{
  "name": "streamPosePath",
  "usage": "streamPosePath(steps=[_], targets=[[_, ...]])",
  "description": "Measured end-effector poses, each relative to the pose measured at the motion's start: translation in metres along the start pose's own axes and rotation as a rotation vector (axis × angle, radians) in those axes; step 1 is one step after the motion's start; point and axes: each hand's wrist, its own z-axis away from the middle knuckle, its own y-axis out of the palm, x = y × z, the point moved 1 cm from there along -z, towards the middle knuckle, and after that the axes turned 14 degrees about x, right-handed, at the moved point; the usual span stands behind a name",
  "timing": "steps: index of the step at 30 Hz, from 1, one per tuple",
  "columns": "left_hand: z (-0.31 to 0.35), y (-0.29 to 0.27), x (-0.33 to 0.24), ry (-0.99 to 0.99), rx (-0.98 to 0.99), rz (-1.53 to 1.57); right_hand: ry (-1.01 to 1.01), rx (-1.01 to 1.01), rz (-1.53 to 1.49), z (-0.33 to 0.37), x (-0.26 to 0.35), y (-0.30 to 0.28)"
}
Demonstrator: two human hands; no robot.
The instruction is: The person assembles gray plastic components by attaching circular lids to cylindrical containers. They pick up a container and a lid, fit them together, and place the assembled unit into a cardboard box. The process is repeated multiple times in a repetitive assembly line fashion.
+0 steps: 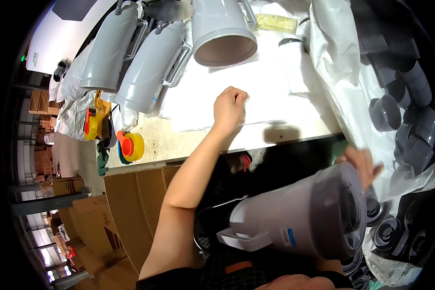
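A large grey plastic pitcher (270, 212) lies tilted across my lap, its handle (246, 240) to the lower left. Its darker grey lid end (340, 212) faces right. My right hand (360, 164) is at the far edge of the lid, slightly blurred, fingers apart. The pitcher hides most of my right arm, and what supports the pitcher is not clear. On the white sheet (270, 108) over the table, my left hand (229, 110) rests in a fist. Anything inside it is hidden.
More grey pitchers (152, 67) lie at the table's far left, and one (222, 34) shows its open end. A yellow tape roll (133, 146) sits near the left corner. Grey cups (385, 113) and dark lids (386, 232) fill the right side. Cardboard boxes (130, 198) stand lower left.
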Motion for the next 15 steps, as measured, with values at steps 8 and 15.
streamPosePath(steps=[8,15], targets=[[0.031,-0.031,-0.119,0.315,0.183,-0.077,0.848,-0.157,1.372,-0.032,-0.076,-0.058],[0.095,-0.023,-0.126,0.171,0.324,0.681,0.561,-0.352,0.97,-0.026,-0.072,-0.031]])
